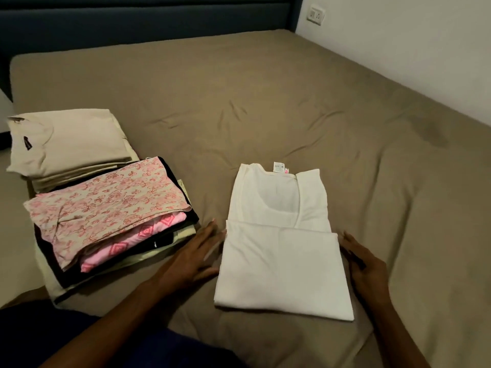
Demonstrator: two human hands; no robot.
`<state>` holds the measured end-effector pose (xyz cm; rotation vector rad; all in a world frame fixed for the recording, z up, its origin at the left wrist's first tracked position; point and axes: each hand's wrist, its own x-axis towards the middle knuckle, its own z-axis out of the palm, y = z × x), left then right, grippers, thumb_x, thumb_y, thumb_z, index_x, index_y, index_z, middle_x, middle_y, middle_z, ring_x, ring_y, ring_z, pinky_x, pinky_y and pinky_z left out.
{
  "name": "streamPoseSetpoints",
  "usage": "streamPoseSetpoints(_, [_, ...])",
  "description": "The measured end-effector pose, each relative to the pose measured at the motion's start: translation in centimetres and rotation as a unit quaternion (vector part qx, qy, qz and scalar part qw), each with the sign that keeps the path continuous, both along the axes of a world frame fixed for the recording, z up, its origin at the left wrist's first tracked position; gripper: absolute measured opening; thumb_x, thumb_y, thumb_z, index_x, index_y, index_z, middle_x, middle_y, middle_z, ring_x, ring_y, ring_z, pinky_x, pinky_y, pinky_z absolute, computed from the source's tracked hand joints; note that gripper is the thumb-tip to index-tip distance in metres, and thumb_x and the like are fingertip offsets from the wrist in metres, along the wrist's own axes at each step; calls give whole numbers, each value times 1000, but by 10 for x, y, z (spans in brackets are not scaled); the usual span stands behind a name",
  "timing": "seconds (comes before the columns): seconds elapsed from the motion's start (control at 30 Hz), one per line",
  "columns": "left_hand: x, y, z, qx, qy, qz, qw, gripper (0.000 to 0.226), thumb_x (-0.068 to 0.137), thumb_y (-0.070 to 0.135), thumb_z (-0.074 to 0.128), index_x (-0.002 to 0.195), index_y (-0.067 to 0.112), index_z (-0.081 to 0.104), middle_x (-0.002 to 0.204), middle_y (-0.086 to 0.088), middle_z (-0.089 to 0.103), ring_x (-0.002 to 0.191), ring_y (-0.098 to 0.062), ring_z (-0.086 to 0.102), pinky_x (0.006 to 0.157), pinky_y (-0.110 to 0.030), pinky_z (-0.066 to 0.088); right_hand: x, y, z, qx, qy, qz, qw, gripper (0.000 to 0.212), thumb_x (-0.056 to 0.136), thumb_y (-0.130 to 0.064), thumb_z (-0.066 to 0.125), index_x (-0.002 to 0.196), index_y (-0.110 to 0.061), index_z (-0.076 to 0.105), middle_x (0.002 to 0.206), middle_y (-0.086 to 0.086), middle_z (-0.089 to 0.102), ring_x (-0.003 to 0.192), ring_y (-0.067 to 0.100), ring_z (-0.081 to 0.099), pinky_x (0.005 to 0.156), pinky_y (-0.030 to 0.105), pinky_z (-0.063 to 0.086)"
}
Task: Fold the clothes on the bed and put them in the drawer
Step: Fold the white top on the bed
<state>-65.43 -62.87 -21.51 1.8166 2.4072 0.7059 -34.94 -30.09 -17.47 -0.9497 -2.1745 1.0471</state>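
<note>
A white top (281, 251) lies on the bed (292, 102), near its front edge, with the lower half folded up over the body so the neckline and its small label (279, 166) point toward the headboard (146, 19). The left hand (194, 253) lies flat on the sheet right at the top's left edge, fingers (212, 232) straight and close together, tips touching the fold. The right hand (364, 264) sits at the right edge, fingers long and relaxed along the cloth, holding nothing. To the left, two piles of folded clothes stand side by side: a beige stack (69, 144) farther back, and a nearer stack (111, 221) topped by a pink floral piece, with bright pink, black and pale layers showing beneath. On the wall at the far right is a white socket (316, 14).
</note>
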Motion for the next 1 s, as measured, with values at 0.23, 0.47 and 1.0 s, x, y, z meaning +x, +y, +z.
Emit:
streamPoseSetpoints(0.23, [1, 15, 1, 11, 220, -79, 972, 57, 99, 43, 47, 151, 21, 49, 161, -19, 35, 147, -34, 37, 111, -46, 39, 23, -3, 2, -72, -19, 141, 987, 54, 88, -6, 79, 130, -38, 71, 163, -17, 37, 150, 3, 33, 115, 29, 42])
streamPoseSetpoints(0.47, [13, 10, 4, 12, 214, -101, 972, 54, 100, 42, 48, 148, 19, 53, 157, -12, 44, 144, -28, 44, 114, -42, 33, 20, -2, 7, -45, -30, 187, 981, 33, 90, -39, 77, 123, -42, 74, 168, -22, 19, 156, 5, 14, 121, 31, 27])
streamPoseSetpoints(1.0, [-76, 191, 79, 106, -615, 303, 720, 47, 75, 33, 87, 104, -1, 75, 100, -16, 78, 92, -33, 75, 87, -51, 60, -155, 96, 34, -421, 86, -65, 901, 30, 96, -31, 71, 104, -3, 76, 101, 21, 77, 86, 33, 76, 82, 46, 59])
